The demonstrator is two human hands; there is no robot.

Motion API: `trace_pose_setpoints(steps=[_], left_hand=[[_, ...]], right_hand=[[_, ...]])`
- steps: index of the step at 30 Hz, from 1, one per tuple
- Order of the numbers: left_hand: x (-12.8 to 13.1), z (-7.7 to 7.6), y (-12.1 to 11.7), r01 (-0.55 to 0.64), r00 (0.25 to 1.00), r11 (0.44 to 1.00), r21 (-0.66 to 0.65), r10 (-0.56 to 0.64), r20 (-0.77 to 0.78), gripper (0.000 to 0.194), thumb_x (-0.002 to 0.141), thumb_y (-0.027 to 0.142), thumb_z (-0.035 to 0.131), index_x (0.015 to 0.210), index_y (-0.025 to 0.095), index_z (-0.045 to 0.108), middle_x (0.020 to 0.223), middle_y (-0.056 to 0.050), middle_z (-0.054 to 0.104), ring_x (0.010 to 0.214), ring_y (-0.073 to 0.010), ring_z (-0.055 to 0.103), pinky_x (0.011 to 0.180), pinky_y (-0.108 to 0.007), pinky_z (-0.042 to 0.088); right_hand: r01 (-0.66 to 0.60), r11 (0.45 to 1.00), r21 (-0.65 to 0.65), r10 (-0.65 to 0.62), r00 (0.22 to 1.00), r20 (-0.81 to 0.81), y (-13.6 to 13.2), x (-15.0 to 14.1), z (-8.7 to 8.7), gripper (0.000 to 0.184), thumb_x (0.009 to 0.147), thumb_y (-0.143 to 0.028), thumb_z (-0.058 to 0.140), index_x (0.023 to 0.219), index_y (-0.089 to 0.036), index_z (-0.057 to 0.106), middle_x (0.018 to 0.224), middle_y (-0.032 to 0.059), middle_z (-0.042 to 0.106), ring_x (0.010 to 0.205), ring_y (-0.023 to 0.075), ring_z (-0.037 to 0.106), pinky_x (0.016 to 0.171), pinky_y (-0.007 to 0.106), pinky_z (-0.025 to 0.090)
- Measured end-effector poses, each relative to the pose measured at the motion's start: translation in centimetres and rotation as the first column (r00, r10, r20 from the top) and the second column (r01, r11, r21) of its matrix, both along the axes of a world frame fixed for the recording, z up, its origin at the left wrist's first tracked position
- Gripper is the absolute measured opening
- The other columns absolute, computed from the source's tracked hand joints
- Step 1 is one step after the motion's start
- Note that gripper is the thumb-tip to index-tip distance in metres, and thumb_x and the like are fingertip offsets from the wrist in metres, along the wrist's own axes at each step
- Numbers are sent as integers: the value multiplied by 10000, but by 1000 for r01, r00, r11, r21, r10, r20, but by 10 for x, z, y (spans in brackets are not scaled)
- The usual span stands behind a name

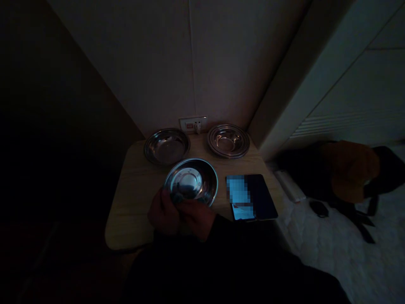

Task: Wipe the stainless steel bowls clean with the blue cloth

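A shiny round metal bowl (209, 181) is in front of me, above the near middle of the small wooden table, its inside facing me. My left hand (163, 214) is closed on the bowl's near left rim. Close beside it, my right hand (200, 216) has its fingers curled at the near rim. The dim light hides the exact finger contacts. Behind the bowl to the left sits another metal bowl (167, 150). A stack of metal bowls (228, 143) stands at the back right.
A lit foldable phone (265, 196) lies open on the right of the wooden table (133, 207). A wall socket (193, 124) with a plug is behind the bowls. On the white bedding (303, 236) at the right lie an orange-brown cap (351, 166) and dark items.
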State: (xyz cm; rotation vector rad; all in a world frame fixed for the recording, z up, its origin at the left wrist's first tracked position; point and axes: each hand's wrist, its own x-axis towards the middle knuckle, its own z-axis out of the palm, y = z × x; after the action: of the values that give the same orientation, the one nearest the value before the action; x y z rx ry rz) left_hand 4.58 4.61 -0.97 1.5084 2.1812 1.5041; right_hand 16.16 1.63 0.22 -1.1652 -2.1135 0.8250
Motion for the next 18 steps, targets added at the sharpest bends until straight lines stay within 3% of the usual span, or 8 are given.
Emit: trace_pose_setpoints(steps=[4,7,10,14,18], left_hand=[[-2,3,1,47,999,999,-24,-47,-10,338,822,358,448,911,118,669,855,-110,687,761,-167,627,677,-259,472],[1,10,0,63,998,996,-61,-61,29,328,816,358,451,918,131,664,874,-104,687,785,-169,626,693,-264,469],[2,16,0,45,996,991,-124,-35,81,322,810,362,449,901,144,668,864,-93,689,778,-169,623,668,-260,467],[-2,18,0,20,994,983,-183,-1,106,327,812,362,441,888,145,673,842,-86,690,753,-162,620,641,-250,464],[-7,17,1,67,994,979,-191,-49,100,285,803,348,467,874,167,675,843,-68,692,769,-160,623,653,-245,468]], right_hand=[[-98,987,126,34,901,432,10,38,-3,233,772,-102,491,970,-143,608,1011,79,632,1043,207,502,905,350,398],[-39,981,188,-75,823,563,19,54,-5,224,798,-91,453,944,-128,619,1032,104,621,1076,234,478,939,387,366],[-10,985,173,-71,888,454,19,44,-8,239,801,-71,431,941,-117,619,1006,99,632,1047,213,502,924,340,395],[-121,974,190,73,968,240,12,8,-15,294,766,-80,501,1037,-135,599,1091,33,627,1057,147,505,943,221,392],[-88,955,282,40,984,174,26,-15,-19,321,829,-151,478,1131,-95,569,1171,62,595,1133,179,465,1018,281,343]])
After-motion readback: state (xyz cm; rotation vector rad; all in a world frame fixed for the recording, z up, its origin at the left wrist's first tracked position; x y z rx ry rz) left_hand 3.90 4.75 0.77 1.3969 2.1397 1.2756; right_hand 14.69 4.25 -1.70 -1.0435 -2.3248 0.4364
